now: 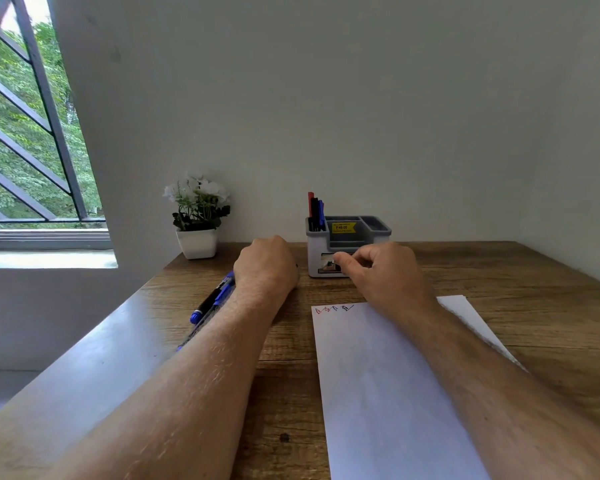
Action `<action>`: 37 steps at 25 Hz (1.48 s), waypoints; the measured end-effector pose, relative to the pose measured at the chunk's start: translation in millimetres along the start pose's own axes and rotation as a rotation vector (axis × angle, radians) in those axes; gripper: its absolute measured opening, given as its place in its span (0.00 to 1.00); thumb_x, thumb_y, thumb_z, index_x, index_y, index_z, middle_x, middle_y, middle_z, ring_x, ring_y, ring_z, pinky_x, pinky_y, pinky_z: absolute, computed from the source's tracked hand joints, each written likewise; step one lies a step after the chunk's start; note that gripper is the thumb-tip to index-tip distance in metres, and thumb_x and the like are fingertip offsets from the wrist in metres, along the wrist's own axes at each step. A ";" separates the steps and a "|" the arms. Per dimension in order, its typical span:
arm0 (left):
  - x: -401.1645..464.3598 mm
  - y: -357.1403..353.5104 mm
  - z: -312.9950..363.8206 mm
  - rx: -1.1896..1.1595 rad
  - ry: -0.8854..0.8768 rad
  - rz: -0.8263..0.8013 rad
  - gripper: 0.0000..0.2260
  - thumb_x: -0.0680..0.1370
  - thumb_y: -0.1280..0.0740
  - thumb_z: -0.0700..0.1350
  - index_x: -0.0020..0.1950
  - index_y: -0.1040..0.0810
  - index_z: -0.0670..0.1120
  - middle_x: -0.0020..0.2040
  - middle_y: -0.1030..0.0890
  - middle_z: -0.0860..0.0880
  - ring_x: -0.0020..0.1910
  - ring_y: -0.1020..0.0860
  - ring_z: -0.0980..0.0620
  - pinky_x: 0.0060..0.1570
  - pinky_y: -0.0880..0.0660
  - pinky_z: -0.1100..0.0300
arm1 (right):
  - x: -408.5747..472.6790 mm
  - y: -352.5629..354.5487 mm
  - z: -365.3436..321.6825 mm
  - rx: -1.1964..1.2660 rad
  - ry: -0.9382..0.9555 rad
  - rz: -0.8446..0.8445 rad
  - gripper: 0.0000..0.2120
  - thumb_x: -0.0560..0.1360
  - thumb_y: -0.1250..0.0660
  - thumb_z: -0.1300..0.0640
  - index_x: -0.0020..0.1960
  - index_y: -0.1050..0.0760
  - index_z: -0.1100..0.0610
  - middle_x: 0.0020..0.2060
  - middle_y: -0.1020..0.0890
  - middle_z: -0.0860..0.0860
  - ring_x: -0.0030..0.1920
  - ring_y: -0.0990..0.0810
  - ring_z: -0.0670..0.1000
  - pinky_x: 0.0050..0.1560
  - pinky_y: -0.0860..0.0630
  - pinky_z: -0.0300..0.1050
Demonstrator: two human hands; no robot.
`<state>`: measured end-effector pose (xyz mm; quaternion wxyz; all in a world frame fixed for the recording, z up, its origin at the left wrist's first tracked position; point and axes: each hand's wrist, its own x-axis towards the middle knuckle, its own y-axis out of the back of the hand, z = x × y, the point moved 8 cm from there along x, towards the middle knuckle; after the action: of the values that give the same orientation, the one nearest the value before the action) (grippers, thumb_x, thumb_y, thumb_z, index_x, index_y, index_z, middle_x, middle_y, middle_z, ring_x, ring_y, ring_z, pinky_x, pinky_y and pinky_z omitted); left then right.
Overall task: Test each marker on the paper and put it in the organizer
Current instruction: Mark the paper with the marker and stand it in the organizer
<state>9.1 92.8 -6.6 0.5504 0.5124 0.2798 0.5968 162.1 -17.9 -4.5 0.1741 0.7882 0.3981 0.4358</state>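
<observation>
Wood desk (499,271): L hand (265,263) fisted.

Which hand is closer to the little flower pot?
The left hand. It rests on the desk just right of the flower pot. The right hand is farther right, in front of the organizer, its fingers loosely curled.

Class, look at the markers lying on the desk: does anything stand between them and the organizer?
Yes. The left hand and forearm lie between the loose markers and the organizer, partly covering them. The right hand sits directly before the organizer's front.
</observation>
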 end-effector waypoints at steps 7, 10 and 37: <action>-3.0 28.0 3.1 -0.559 0.053 0.096 0.11 0.70 0.27 0.54 0.40 0.16 0.46 0.37 0.17 0.47 0.36 0.18 0.48 0.38 0.19 0.54 | 1.3 1.5 0.3 -0.017 -0.006 0.018 0.17 0.78 0.35 0.42 0.47 0.16 0.55 0.36 0.20 0.44 0.33 0.24 0.39 0.31 0.33 0.30; -9.7 34.0 10.7 -0.745 0.050 0.105 0.10 0.72 0.28 0.54 0.39 0.16 0.48 0.36 0.16 0.51 0.38 0.18 0.52 0.41 0.19 0.55 | 0.7 4.2 -0.2 0.009 0.006 0.043 0.17 0.79 0.36 0.43 0.46 0.16 0.54 0.34 0.21 0.43 0.34 0.22 0.40 0.32 0.31 0.32; -22.4 18.1 49.7 -1.522 -0.190 -0.204 0.08 0.76 0.28 0.41 0.53 0.16 0.43 0.39 0.16 0.47 0.33 0.21 0.55 0.39 0.21 0.62 | -0.4 10.8 -3.5 0.303 -0.012 0.056 0.12 0.81 0.37 0.49 0.55 0.18 0.52 0.33 0.20 0.42 0.31 0.22 0.35 0.27 0.30 0.27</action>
<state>45.2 55.9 18.7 0.8249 0.0137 -0.2103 0.5246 164.3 -25.2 3.9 0.0436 0.8189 0.4362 0.3706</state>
